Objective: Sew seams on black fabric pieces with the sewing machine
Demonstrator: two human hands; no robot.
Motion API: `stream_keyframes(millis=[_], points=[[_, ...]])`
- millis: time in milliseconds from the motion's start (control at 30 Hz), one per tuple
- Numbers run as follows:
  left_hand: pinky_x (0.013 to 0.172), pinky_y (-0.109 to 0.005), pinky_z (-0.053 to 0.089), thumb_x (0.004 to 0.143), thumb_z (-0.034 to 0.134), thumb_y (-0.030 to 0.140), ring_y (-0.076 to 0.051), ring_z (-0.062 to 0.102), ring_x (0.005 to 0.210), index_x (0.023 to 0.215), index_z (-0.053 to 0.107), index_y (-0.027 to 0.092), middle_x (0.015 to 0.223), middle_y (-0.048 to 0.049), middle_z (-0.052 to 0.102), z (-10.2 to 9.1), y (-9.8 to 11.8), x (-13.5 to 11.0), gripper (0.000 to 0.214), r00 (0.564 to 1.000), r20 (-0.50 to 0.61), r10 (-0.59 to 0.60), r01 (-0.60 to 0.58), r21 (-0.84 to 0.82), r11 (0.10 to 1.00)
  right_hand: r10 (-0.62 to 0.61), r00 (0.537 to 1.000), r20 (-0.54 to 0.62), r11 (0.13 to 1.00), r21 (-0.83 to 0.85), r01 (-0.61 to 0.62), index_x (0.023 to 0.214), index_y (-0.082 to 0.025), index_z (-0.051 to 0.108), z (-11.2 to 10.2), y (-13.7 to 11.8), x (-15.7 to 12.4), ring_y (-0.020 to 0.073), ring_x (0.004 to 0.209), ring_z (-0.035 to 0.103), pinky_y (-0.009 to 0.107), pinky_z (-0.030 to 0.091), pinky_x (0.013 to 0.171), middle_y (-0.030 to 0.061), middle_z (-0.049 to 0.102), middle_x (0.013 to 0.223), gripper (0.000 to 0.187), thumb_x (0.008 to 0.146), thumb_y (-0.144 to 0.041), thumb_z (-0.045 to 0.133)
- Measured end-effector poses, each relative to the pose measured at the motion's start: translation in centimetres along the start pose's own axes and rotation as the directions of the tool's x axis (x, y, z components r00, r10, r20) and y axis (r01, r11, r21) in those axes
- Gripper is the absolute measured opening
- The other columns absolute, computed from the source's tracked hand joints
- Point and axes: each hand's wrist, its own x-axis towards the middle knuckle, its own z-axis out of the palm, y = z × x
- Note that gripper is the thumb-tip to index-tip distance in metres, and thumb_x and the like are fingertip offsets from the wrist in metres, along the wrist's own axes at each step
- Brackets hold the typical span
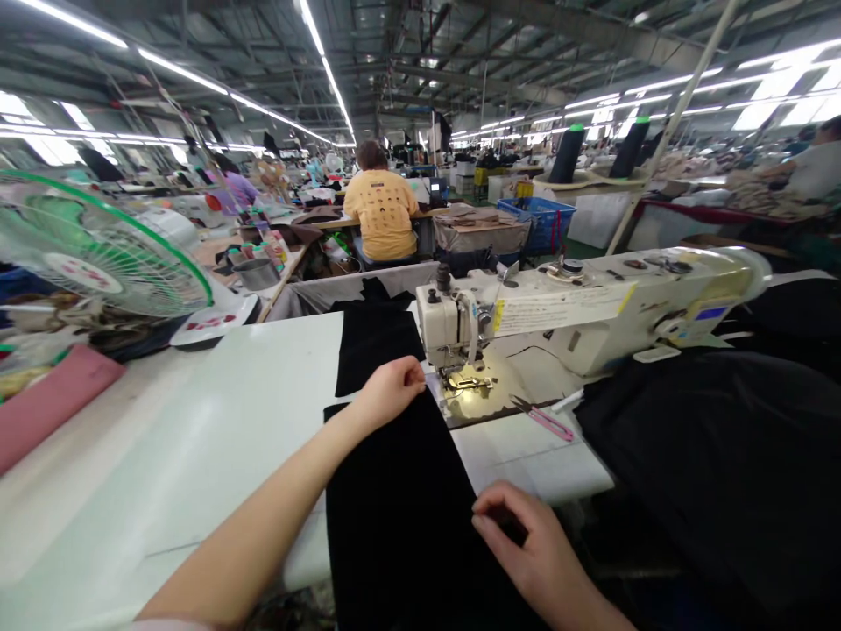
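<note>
A long black fabric piece point(400, 517) runs over the white table and down past its front edge toward me. My left hand point(394, 387) is closed, fingertips pinched at the fabric's right edge just left of the sewing machine's presser foot point(468, 382). Lower down, my right hand point(529, 539) pinches the same edge between thumb and fingers, in front of the table. Another black fabric piece point(378, 342) lies flat behind my left wrist. The white sewing machine point(552, 315) stands to the right, its needle area lit.
Pink-handled thread snips point(550, 422) rest on the table right of the needle plate. A heap of black cloth point(723, 456) fills the right side. At the left are a green-rimmed fan point(98, 245) and pink fabric point(59, 403). A person in a yellow shirt point(381, 215) sits ahead, back turned.
</note>
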Motion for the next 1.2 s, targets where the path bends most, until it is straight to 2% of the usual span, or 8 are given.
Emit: stream_keyframes(millis=[133, 300, 667, 800, 867, 933, 1033, 1200], points=[[0.060, -0.026, 0.037, 0.068, 0.064, 0.009, -0.014, 0.050, 0.060, 0.061, 0.049, 0.021, 0.061, 0.0041, 0.055, 4.3, -1.3, 0.7, 0.020, 1.000, -0.022, 0.015, -0.015, -0.013, 1.000, -0.192, 0.981, 0.012, 0.969, -0.158, 0.192, 0.098, -0.024, 0.067, -0.1, 1.9, -1.4, 0.0146, 0.075, 0.072, 0.021, 0.056, 0.069, -0.0009, 0.074, 0.087, 0.021, 0.087, -0.010, 0.056], [0.066, -0.025, 0.041, 0.069, 0.058, 0.006, -0.014, 0.053, 0.067, 0.065, 0.050, 0.021, 0.067, 0.0034, 0.056, 5.1, -2.0, 0.3, 0.018, 0.999, -0.035, 0.023, -0.024, -0.010, 1.000, -0.460, 0.888, -0.017, 0.828, -0.369, 0.422, 0.100, -0.022, 0.063, -0.4, 2.0, -0.7, 0.0164, 0.072, 0.069, 0.026, 0.056, 0.066, 0.0016, 0.071, 0.083, 0.027, 0.088, -0.003, 0.050], [0.058, -0.026, 0.042, 0.071, 0.067, 0.012, -0.015, 0.057, 0.060, 0.071, 0.052, 0.021, 0.064, 0.0028, 0.059, 5.4, -2.2, 3.6, 0.017, 0.995, -0.032, -0.095, 0.098, 0.133, 0.986, -0.503, 0.864, 0.018, 0.762, -0.463, 0.453, 0.101, -0.022, 0.065, -0.3, 1.9, 0.6, 0.0212, 0.084, 0.069, 0.040, 0.057, 0.079, 0.0040, 0.074, 0.092, 0.029, 0.086, -0.002, 0.051], [0.081, -0.036, 0.049, 0.075, 0.069, 0.013, -0.026, 0.062, 0.093, 0.087, 0.057, 0.019, 0.093, -0.0080, 0.067, 5.0, -0.5, 0.9, 0.018, 0.987, -0.148, -0.067, 0.101, 0.239, 0.966, -0.524, 0.848, 0.080, 0.733, -0.465, 0.496, 0.108, -0.022, 0.067, -0.9, 1.8, 0.3, 0.0220, 0.087, 0.070, 0.043, 0.057, 0.084, 0.0052, 0.076, 0.098, 0.037, 0.083, -0.001, 0.049], [0.091, -0.043, 0.047, 0.080, 0.069, 0.016, -0.030, 0.058, 0.105, 0.095, 0.058, 0.018, 0.106, -0.0118, 0.064, 5.2, 0.8, -2.4, 0.019, 0.988, -0.149, 0.023, 0.022, 0.295, 0.955, -0.532, 0.838, 0.124, 0.712, -0.470, 0.522, 0.112, -0.022, 0.066, -1.2, 1.7, 0.2, 0.0227, 0.090, 0.070, 0.045, 0.056, 0.088, 0.0057, 0.077, 0.102, 0.041, 0.081, -0.001, 0.049], [0.088, -0.041, 0.050, 0.088, 0.062, 0.017, -0.027, 0.060, 0.098, 0.095, 0.059, 0.019, 0.101, -0.0094, 0.065, 5.5, 1.7, -6.4, 0.008, 0.980, 0.039, 0.196, -0.199, 0.294, 0.935, -0.530, 0.835, 0.147, 0.705, -0.471, 0.530, 0.114, -0.022, 0.065, -1.4, 1.7, 0.3, 0.0232, 0.093, 0.071, 0.047, 0.055, 0.091, 0.0059, 0.077, 0.105, 0.043, 0.081, -0.001, 0.049], [0.089, -0.037, 0.055, 0.090, 0.053, 0.011, -0.024, 0.063, 0.098, 0.105, 0.063, 0.019, 0.105, -0.0087, 0.070, 5.9, 1.9, -11.0, 0.019, 0.842, 0.342, 0.417, -0.491, 0.167, 0.855, -0.499, 0.857, 0.131, 0.730, -0.469, 0.497, 0.115, -0.023, 0.066, -1.2, 1.7, 1.1, 0.0234, 0.094, 0.070, 0.048, 0.054, 0.094, 0.0059, 0.077, 0.105, 0.043, 0.081, -0.002, 0.050], [0.102, -0.042, 0.054, 0.091, 0.050, 0.008, -0.027, 0.062, 0.117, 0.128, 0.060, 0.014, 0.125, -0.0145, 0.069, 5.2, -0.2, -10.3, 0.039, 0.757, 0.393, 0.522, -0.629, 0.224, 0.744, -0.477, 0.870, 0.122, 0.740, -0.478, 0.473, 0.108, -0.022, 0.069, -0.6, 1.7, 4.0, 0.0231, 0.094, 0.068, 0.050, 0.051, 0.096, 0.0055, 0.076, 0.103, 0.037, 0.082, -0.003, 0.052]])
